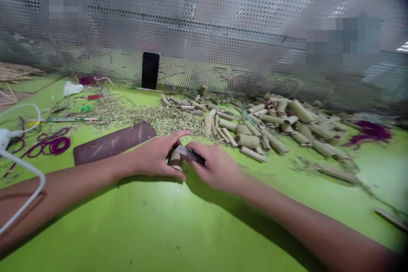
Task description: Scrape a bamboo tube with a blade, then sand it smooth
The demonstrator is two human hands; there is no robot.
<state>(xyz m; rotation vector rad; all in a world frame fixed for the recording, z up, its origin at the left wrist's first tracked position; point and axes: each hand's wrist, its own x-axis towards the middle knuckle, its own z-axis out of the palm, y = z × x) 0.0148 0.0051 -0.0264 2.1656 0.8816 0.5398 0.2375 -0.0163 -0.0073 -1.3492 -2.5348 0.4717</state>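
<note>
Short bamboo tube section (pixel 175 161): pale tan with a darker brown band, surface dull. Position: between both hands, low over the green tabletop (pixel 95 229); contact with the table cannot be confirmed. Long axis runs roughly away from the wearer, slightly tilted; exact angle is hard to judge, as the fingers cover much of it.

Left hand (pixel 151 157) closed around the tube, thumb across the far side. Right hand (pixel 216 166) closed on a flat dark piece with a grey metallic face (pixel 192 155), angled down to the right and touching the tube's top. Its edge and exact kind are hidden by the fingers.

Just left of the left hand lies a brown abrasive sheet (pixel 113 142). Beyond the hands: loose bamboo shavings (pixel 162 120) and many similar tube sections (pixel 255 134), the farther ones blurred
</note>
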